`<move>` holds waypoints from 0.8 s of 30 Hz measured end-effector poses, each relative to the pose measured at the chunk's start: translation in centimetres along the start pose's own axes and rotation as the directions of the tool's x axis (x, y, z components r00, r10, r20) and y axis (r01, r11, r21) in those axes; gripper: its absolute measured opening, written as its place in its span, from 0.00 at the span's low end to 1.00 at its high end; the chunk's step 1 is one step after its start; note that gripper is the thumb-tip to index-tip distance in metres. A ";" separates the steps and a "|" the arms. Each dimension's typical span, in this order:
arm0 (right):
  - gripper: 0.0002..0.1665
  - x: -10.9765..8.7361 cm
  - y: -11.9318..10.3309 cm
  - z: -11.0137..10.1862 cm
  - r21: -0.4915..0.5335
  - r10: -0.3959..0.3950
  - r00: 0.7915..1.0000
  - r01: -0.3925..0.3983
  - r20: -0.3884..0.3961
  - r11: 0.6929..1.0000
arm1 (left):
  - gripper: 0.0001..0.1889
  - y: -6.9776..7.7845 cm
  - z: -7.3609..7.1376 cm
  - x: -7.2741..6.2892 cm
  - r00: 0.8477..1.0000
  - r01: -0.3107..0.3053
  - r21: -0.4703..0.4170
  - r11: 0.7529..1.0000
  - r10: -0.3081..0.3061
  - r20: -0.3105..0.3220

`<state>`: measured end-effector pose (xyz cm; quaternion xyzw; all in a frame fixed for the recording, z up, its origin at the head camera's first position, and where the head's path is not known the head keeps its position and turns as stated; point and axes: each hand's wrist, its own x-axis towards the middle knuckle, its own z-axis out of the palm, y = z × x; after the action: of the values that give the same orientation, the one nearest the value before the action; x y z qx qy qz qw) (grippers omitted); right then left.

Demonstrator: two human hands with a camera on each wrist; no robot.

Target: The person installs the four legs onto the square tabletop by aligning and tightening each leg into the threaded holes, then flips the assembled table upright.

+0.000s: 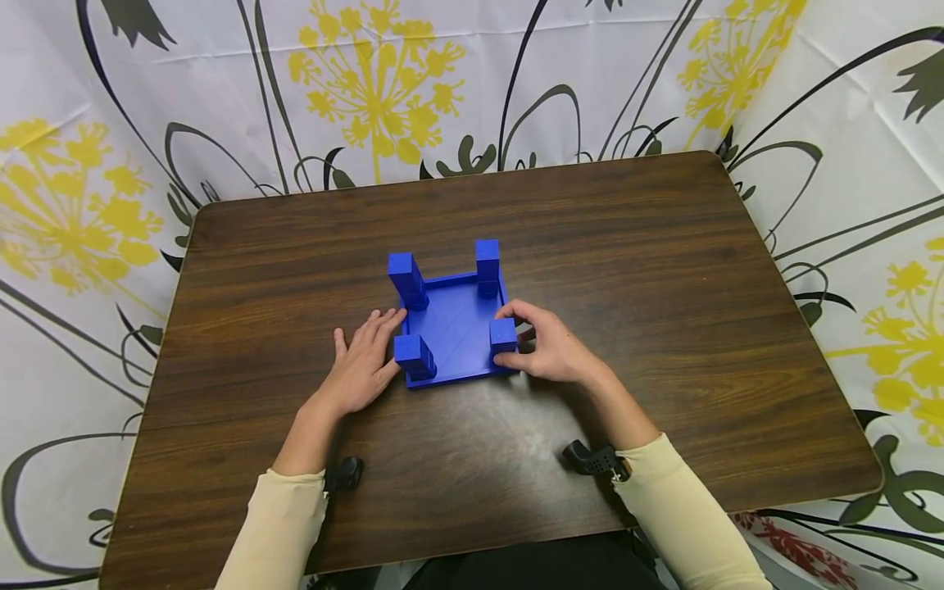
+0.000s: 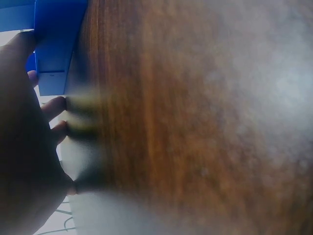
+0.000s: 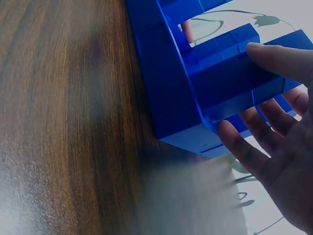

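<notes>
A blue square base (image 1: 457,328) with a raised rim lies on the table, a blue post standing upright at each corner. My right hand (image 1: 556,348) holds the near-right post (image 1: 503,334), thumb on its near side and fingers around the far side. In the right wrist view, the thumb lies along that post (image 3: 230,88) and a fingertip touches near its foot. My left hand (image 1: 361,365) rests at the base's left side with fingers spread and fairly straight, between the far-left post (image 1: 407,279) and near-left post (image 1: 415,357). The left wrist view shows the base's blue side (image 2: 54,44) beside the fingers.
The brown wood-grain table (image 1: 664,262) extends on all sides of the blue piece. A white curtain (image 1: 516,82) with yellow and grey plant prints hangs behind the table and at both sides. A black strap device (image 1: 590,459) sits at the right wrist.
</notes>
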<state>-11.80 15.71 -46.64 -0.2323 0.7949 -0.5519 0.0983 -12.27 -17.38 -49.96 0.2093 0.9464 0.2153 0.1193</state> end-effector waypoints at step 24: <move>0.36 -0.4 -2.4 -1.2 0.177 -0.125 0.969 0.088 0.213 0.980 | 0.35 0.0 0.2 -0.1 1.000 -0.002 -0.003 1.000 0.002 -0.016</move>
<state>-11.31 16.23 -44.04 -0.3264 0.7164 -0.5910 0.1760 -12.14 -17.39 -50.14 0.2084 0.9468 0.2182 0.1118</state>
